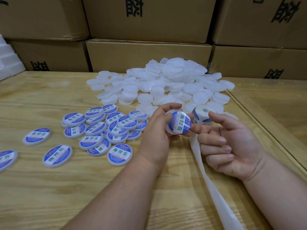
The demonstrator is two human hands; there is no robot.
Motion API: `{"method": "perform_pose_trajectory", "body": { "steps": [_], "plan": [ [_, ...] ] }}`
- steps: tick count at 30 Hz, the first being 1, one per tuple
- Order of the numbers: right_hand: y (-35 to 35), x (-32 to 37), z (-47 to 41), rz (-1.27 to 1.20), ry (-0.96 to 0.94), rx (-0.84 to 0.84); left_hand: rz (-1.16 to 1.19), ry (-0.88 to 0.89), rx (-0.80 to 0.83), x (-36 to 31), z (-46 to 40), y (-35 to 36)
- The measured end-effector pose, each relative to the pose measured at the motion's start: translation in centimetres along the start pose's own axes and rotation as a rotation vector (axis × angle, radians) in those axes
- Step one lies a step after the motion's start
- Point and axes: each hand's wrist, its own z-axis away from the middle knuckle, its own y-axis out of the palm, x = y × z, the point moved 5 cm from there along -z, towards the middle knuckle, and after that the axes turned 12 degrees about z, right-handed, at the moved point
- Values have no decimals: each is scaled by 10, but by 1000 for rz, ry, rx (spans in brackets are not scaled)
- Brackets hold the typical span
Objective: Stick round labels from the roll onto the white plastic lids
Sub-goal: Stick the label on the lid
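Backing strip (214, 193), white and bare of labels, lies nearest the camera; it trails from the roll (201, 116) down across the counter (49, 188) and is cut off by the bottom edge. Both forearms enter from below.

Left hand (157, 130): fingers and thumb curled round the rim of one lid (178, 124), held above the counter with its labelled face tilted toward the camera. The label is round, blue-bordered, with a white centre and green characters; the small print cannot be read. Left fingers hide part of the lid's rim.

Right hand (232, 146): palm up, holding nothing. The index finger is extended, its tip at the right edge of the held lid; whether it touches cannot be told. The other fingers are loosely curled.

The roll stands on the counter just behind the held lid, partly hidden by it and by the right index finger.

Labelled lids (106, 128) lie overlapping to the left; several more lie apart, and the leftmost is cut off and blurred. Unlabelled lids (166, 82), translucent white, are heaped behind. Boxes (149, 53) are stacked behind the counter.
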Motion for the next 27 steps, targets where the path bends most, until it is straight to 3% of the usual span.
{"method": "perform_pose_trajectory", "body": {
  "steps": [27],
  "plan": [
    [0, -1, -2, 7, -3, -19, -43, -8, 4, -2, 2, 2]
  ]
}}
